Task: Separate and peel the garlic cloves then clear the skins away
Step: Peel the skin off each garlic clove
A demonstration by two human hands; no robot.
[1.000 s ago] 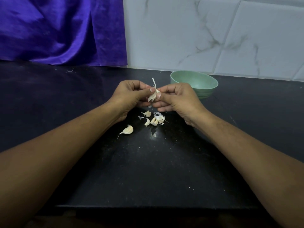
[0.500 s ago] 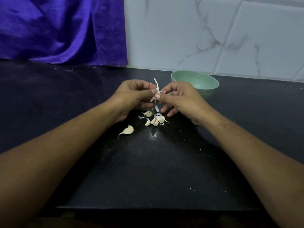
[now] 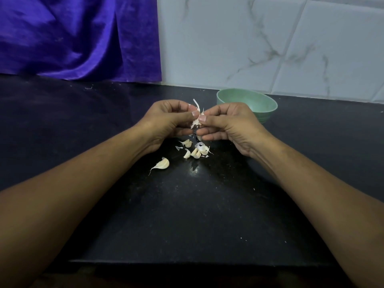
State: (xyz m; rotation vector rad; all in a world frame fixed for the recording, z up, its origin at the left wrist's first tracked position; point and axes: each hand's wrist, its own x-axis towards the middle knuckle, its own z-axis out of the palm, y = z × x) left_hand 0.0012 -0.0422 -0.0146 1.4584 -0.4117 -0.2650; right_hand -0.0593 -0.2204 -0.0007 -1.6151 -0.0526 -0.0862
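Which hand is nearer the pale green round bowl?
Right. The right hand sits just in front of the pale green round bowl, overlapping its near rim in view; the left hand is farther to the bowl's left, across the papery garlic piece both pinch.

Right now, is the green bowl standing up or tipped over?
Standing up: the green bowl sits on the black counter with its open rim facing up.

**HAND AND ARM POSITION**

Both bare forearms extend forward from the lower corners and converge at centre. The left hand (image 3: 166, 119) and the right hand (image 3: 230, 123) meet thumb tip to thumb tip. On each hand, the thumb and forefinger pinch one garlic piece (image 3: 196, 122) from opposite sides. The remaining fingers (image 3: 209, 138) are curled underneath, and the wrists are nearly straight.
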